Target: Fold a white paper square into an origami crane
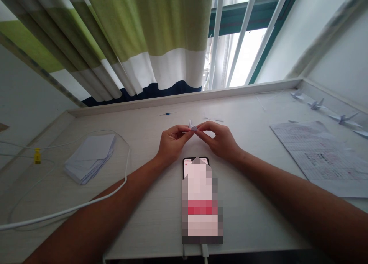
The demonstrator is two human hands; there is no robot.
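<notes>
A small piece of folded white paper (192, 125) is pinched between my two hands, just above the white table (149, 222). My left hand (173, 140) grips it from the left with thumb and forefinger. From the right, my right hand (220, 139) pinches its other side, and the fingertips of both hands nearly meet. The fingers cover much of the paper, so its full shape is hidden. Below my hands lies a phone (201, 195) with its screen lit and partly blurred out, a cable plugged into its lower end.
A stack of white paper (90, 156) lies at left, beside a white cable (128, 160) crossing over my left forearm and a yellow tag (37, 156). Written sheets (319, 156) lie at right. Several folded paper birds (317, 104) line the right edge. A curtain (169, 26) hangs behind.
</notes>
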